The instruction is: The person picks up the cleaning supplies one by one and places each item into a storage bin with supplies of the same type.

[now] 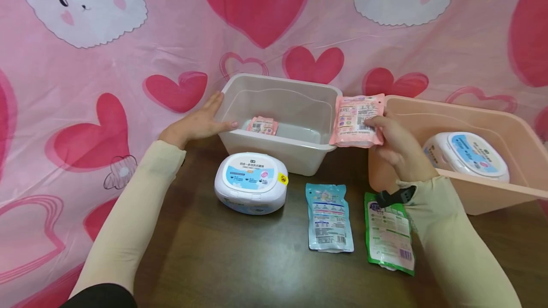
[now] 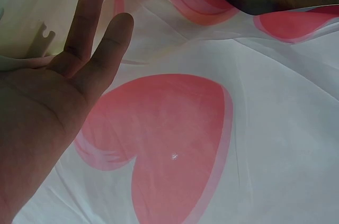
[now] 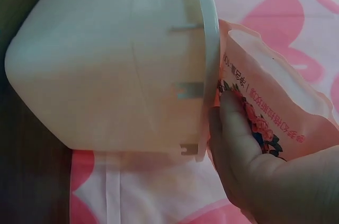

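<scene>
Head: gripping pink pouch [image 1: 353, 121] w/ R hand [image 1: 400, 149], at right rim of white bin [image 1: 295, 156], just left of peach bin [image 1: 484, 196]. Could snag on rim from too low a pass, or drop btwn bins from a loose grip. Resting L hand [image 1: 194, 125] on white bin's left end, thumb at near rim, w/ forearm angled in from near left.

L wrist: fingers stretched, relaxed, grasping nothing.

R wrist: pressing fingers to pouch's flowered face; can't tell re: rim contact.
</scene>
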{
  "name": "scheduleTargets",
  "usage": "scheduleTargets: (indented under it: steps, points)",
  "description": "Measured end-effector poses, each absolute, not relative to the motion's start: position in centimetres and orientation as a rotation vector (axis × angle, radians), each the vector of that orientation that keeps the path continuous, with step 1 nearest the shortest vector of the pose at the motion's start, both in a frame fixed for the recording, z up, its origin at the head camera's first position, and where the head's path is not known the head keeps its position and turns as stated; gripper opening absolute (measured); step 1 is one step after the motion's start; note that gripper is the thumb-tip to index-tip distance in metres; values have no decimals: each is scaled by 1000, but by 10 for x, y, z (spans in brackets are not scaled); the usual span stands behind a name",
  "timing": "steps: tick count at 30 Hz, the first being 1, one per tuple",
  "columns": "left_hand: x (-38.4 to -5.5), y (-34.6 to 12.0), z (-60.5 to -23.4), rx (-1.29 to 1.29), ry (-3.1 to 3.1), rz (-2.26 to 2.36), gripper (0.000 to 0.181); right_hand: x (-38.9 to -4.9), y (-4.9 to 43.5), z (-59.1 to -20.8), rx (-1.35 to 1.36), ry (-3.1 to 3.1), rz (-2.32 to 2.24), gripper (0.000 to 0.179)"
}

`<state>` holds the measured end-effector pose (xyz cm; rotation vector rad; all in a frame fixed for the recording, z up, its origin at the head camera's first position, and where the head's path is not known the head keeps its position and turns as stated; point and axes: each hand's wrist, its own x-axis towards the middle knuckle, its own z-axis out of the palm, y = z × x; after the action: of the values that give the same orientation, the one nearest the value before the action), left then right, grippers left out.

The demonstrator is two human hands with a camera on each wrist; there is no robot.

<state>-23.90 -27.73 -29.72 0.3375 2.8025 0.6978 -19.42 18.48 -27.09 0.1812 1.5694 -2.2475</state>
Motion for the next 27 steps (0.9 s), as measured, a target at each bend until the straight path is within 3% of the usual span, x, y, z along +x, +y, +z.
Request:
scheduleTargets:
  steps: [27]
  points:
    - [-241, -266, -298, 333, 2812, 695, 115, -221, 190, -257, -11, 1824, -2022, 64]
